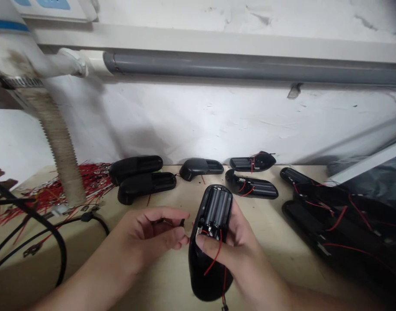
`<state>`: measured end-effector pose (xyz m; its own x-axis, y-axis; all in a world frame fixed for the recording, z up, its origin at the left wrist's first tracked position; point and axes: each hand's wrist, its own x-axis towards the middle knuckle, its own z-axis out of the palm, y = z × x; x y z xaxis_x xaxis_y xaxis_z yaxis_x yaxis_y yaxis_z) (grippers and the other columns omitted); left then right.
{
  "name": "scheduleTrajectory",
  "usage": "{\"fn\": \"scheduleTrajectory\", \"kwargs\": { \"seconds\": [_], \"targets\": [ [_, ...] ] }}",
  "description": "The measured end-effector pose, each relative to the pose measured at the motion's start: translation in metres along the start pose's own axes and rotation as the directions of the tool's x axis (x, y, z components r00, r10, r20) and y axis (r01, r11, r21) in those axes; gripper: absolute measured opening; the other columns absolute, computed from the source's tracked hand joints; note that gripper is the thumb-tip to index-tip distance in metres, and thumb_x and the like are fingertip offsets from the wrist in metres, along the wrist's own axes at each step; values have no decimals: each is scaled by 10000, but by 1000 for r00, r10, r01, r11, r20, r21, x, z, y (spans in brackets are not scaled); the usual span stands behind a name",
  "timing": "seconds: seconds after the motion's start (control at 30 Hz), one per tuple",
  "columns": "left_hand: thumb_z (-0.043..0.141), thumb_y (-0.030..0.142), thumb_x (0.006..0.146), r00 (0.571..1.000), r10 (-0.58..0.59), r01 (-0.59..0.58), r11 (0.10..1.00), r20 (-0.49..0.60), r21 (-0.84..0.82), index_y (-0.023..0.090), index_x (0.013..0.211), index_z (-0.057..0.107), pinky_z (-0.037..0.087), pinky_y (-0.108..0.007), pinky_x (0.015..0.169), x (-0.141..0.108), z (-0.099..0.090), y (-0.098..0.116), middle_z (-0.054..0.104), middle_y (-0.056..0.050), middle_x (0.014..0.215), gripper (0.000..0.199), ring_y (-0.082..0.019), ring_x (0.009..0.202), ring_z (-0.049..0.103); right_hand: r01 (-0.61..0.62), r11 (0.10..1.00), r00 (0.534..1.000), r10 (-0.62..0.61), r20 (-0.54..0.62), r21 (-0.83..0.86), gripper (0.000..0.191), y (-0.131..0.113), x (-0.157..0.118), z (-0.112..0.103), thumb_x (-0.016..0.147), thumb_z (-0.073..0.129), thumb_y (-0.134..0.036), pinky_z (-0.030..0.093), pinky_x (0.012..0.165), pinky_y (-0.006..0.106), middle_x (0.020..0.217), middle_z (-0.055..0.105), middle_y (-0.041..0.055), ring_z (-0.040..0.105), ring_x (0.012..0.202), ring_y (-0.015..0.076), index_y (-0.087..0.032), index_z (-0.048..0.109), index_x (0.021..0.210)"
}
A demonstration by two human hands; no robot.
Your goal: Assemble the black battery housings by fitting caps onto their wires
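Note:
My right hand (240, 246) grips a black plastic housing (206, 276) with a ribbed battery compartment at its far end. The thumb presses beside the metal contacts, where a red wire (216, 258) comes out and curves toward me. Another red wire hangs past the near end, with a small metal piece at its tip. Just left of the housing, my left hand (159, 233) is closed in a pinch with the thumb against the fingers. A tiny dark piece (182, 222) shows at its fingertips; its kind is too small to tell.
Several similar black housings (148, 186) lie along the wall, and more are heaped with red wires (339, 218) at the right. A pile of red wires (94, 177) spreads at the left beside a corrugated hose (60, 147). Black cables (60, 242) loop across the left front.

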<state>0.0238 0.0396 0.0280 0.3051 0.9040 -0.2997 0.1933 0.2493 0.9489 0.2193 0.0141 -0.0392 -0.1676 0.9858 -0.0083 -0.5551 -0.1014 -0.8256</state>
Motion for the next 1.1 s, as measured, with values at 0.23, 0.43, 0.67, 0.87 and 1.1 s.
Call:
{"fn": "scheduleTrajectory", "kwargs": {
  "seconds": [0.23, 0.43, 0.67, 0.87, 1.1],
  "targets": [
    [949, 401, 760, 998, 25, -29, 998, -57, -63, 205, 986, 803, 535, -176, 702, 2, 1, -4, 811, -4, 784, 332, -122, 738, 721, 10, 1000, 1000, -10, 13, -3, 524, 1, -1, -2, 796, 912, -272, 506, 768, 312, 972, 661, -5, 591, 863, 169, -267, 590, 1210],
    [806, 414, 853, 995, 71, -69, 997, -64, 42, 176, 934, 781, 508, -196, 618, -1, 1, 5, 786, -20, 700, 252, -131, 655, 692, -11, 1000, 999, 12, 37, -5, 528, 1, -3, 0, 799, 908, -296, 522, 813, 364, 1003, 670, 11, 637, 909, 210, -269, 582, 1213],
    [760, 327, 879, 943, 314, -264, 907, -108, 327, 205, 880, 767, 595, -177, 641, -6, 3, -6, 809, -27, 750, 122, -144, 690, 764, 10, 1000, 1000, -10, -10, -1, 540, 1, -4, -2, 803, 901, -262, 529, 831, 361, 1032, 682, 7, 607, 921, 200, -298, 601, 1250],
    [728, 242, 931, 850, 517, -406, 761, -96, 505, 310, 945, 829, 630, -140, 784, -17, 7, -20, 868, 19, 1008, 122, -133, 863, 827, 13, 999, 1000, -13, -26, 31, 596, 2, -4, -2, 796, 928, -285, 534, 869, 343, 1052, 683, -5, 600, 944, 183, -316, 602, 1295],
    [765, 252, 905, 840, 521, -396, 780, -151, 485, 368, 956, 892, 665, -163, 849, -10, 9, -13, 878, 19, 1043, 180, -168, 936, 852, 5, 999, 1000, -6, 20, 37, 589, 0, -5, -1, 828, 916, -300, 516, 835, 326, 1051, 694, 6, 610, 912, 172, -300, 585, 1315]
  ]
}}
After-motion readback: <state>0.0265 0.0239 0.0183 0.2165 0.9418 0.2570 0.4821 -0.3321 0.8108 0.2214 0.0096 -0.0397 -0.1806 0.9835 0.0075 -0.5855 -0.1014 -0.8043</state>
